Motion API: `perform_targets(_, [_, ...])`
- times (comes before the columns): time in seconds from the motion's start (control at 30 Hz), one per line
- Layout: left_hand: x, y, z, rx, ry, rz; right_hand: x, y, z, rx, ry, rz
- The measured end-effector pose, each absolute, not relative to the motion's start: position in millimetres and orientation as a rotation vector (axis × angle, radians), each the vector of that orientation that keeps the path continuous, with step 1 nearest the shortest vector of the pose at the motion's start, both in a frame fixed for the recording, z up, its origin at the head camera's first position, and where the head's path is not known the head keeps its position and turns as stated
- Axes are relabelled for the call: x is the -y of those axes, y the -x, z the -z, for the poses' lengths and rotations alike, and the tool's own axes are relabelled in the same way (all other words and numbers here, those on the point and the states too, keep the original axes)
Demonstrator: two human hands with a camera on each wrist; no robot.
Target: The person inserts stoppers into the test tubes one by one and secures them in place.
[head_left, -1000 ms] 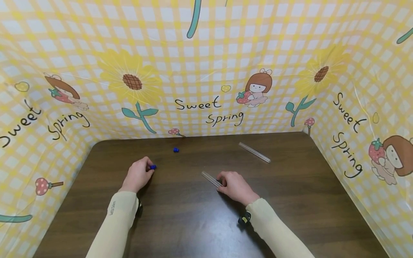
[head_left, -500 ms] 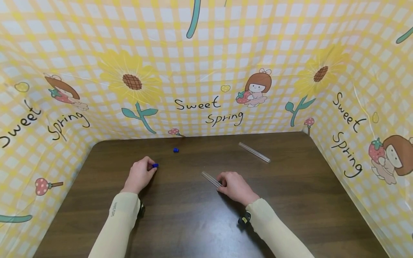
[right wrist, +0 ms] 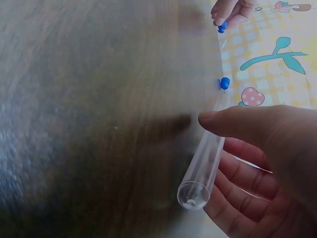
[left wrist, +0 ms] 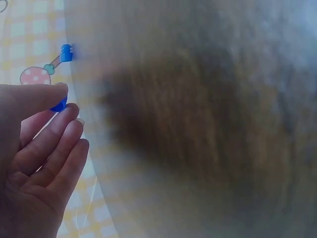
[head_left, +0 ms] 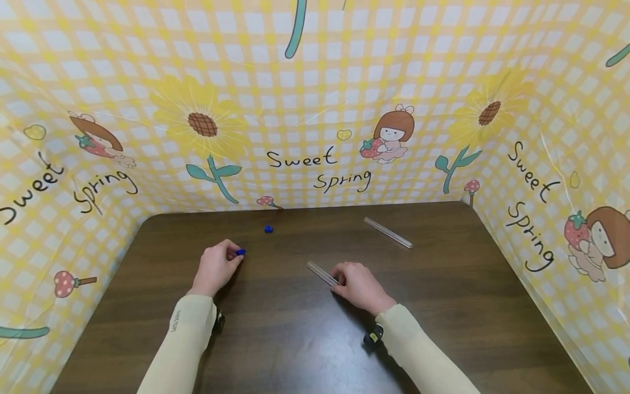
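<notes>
The left hand (head_left: 214, 268) pinches a small blue stopper (head_left: 240, 252) between thumb and fingertips, low over the left part of the table. In the left wrist view, the thumb partly covers this stopper (left wrist: 59, 105). A second blue stopper (head_left: 268, 229) lies near the back edge, beyond the left hand. The right hand (head_left: 361, 284) grips a clear test tube (head_left: 321, 272) with thumb and fingers, close to the tabletop. One end of that tube (right wrist: 200, 168) points at the right wrist camera and shows a round rim; the other reaches toward the far left.
Another clear test tube (head_left: 389, 233) lies slanted at the back right of the dark wooden table (head_left: 280, 328). A yellow checked cloth (head_left: 315, 109) with printed figures walls in the back and both sides.
The left hand has shifted slightly right with the blue stopper, which has turned a little in its fingertips. The right hand and its test tube have stayed in place.
</notes>
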State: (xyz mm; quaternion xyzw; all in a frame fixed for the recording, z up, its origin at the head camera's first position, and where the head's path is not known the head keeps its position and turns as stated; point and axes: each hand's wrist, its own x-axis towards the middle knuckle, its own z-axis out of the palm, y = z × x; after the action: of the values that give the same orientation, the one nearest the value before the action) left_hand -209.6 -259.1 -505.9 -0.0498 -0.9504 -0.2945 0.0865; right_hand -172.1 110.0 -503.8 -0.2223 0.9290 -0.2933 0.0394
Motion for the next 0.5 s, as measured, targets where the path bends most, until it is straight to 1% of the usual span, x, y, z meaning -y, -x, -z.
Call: perform_targets(0.5, [240.8, 206.8, 502.0, 2.867, 0.192, 0.897, -110.6, 172.5, 506.5, -2.865, 0.674, 0.922])
